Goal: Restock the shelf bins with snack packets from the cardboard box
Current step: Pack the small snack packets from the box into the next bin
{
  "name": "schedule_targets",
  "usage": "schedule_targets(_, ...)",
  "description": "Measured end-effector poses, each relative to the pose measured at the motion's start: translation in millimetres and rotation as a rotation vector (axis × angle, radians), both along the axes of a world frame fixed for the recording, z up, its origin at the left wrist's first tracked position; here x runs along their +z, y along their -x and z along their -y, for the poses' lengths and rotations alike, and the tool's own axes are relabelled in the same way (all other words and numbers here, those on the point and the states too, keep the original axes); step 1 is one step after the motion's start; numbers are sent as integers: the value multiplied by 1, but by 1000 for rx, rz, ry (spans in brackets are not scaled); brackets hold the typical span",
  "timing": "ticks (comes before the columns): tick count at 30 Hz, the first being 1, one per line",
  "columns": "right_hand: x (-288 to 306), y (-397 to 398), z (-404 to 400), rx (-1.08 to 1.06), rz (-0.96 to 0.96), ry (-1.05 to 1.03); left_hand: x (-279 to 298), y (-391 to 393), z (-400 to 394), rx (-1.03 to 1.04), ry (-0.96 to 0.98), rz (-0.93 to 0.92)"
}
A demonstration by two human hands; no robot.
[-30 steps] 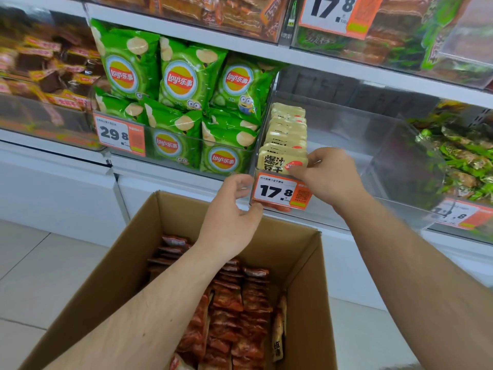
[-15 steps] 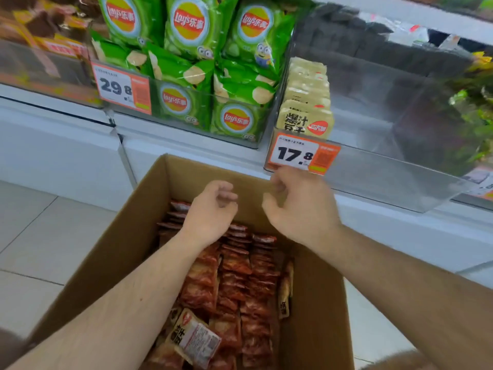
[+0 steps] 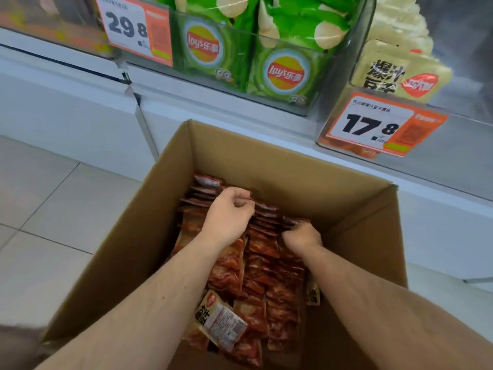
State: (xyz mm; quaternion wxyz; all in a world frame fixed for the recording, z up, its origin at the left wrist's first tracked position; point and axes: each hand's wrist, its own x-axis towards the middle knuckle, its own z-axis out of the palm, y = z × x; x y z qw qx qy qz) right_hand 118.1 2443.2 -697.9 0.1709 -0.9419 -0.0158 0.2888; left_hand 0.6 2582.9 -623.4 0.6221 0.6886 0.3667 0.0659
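Both hands reach into the cardboard box (image 3: 266, 161). The left hand (image 3: 226, 217) hovers with fingers loosely curled over the snack packets (image 3: 264, 252); at its four o'clock, the right hand (image 3: 302, 237) has fingers clamped on packet tops.

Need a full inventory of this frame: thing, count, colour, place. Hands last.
cardboard box: one, brown, open, on the floor below the shelf
red snack packets: many, red-brown, in rows inside the box
loose packet: one, beige with a white label, lying on the red ones near the front
chip bags: several, green, in the clear bin on the shelf
beige packets: a row, cream, in the bin to the right
price tags: two, white and orange, 29.8 and 17.8, on the bin fronts
floor: pale tiles, at left
left hand: in the box, fingers curled over the packets
right hand: in the box, gripping packet tops
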Motion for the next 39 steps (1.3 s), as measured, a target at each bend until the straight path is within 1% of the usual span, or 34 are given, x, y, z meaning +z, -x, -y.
schedule_targets(2, 5, 2, -5, 111, 2, 6, 8, -9, 0, 0, -15, 25)
schedule_targets(4, 23, 3, -9, 203, 82, -32, 20, -18, 3, -4, -13, 61)
schedule_targets(7, 76, -1, -13, 335, 277, -157, 41, -26, 12, -41, -34, 118)
schedule_targets(10, 136, 1, -3, 432, 447, -269, 64, -29, 22, -52, -108, 182)
schedule_targets(11, 156, 4, 3, 466, 547, -332, 74, -30, 24, -38, -145, 222)
schedule_targets(12, 177, 8, 9, 505, 686, -433, 86, -31, 25, -17, -182, 277)
schedule_targets(14, 223, 12, 25, 571, 970, -674, 115, -37, 26, 15, -263, 401)
schedule_targets(15, 244, 9, 33, 568, 1092, -770, 132, -42, 26, 27, -306, 446)
schedule_targets(16, 264, 1, 38, 522, 1182, -817, 148, -48, 27, 42, -349, 483)
schedule_targets(17, 282, -10, 40, 424, 1227, -823, 164, -54, 27, 59, -392, 515)
schedule_targets(18, 301, -24, 38, 285, 1200, -805, 180, -62, 27, 73, -437, 543)
schedule_targets(19, 317, -40, 34, 123, 1085, -773, 194, -70, 28, 80, -486, 558)
schedule_targets(20, 330, -59, 29, -40, 890, -760, 206, -79, 29, 80, -550, 557)
schedule_targets(21, 339, -77, 23, -180, 634, -777, 217, -88, 30, 71, -630, 541)
schedule_targets(22, 345, -94, 18, -277, 381, -818, 225, -97, 29, 58, -715, 507)
schedule_targets(23, 347, -108, 13, -325, 201, -846, 232, -105, 27, 41, -792, 462)
schedule_targets(25, 339, -125, 3, -340, 32, -847, 240, -119, 23, 3, -888, 367)
schedule_targets(26, 331, -130, -4, -331, -54, -883, 241, -125, 21, -15, -910, 325)
schedule_targets(28, 320, -130, -19, -273, -293, -1050, 240, -131, 19, -30, -956, 263)
schedule_targets(29, 318, -127, -25, -251, -348, -1097, 239, -133, 19, -22, -980, 249)
schedule_targets(30, 315, -131, -28, -245, -364, -1115, 239, -134, 18, -14, -999, 247)
schedule_targets(32, 312, -143, -25, -244, -377, -1085, 239, -137, 16, -17, -1030, 257)
schedule_targets(34, 309, -166, -19, -328, -315, -986, 241, -142, 13, -32, -1062, 222)
schedule_targets(36, 309, -185, -16, -410, -153, -935, 241, -147, 11, -48, -1090, 163)
schedule_targets(37, 309, -190, -19, -420, -130, -929, 241, -148, 11, -54, -1103, 147)
schedule_targets(39, 303, -200, -30, -387, -199, -969, 240, -149, 10, -64, -1128, 138)
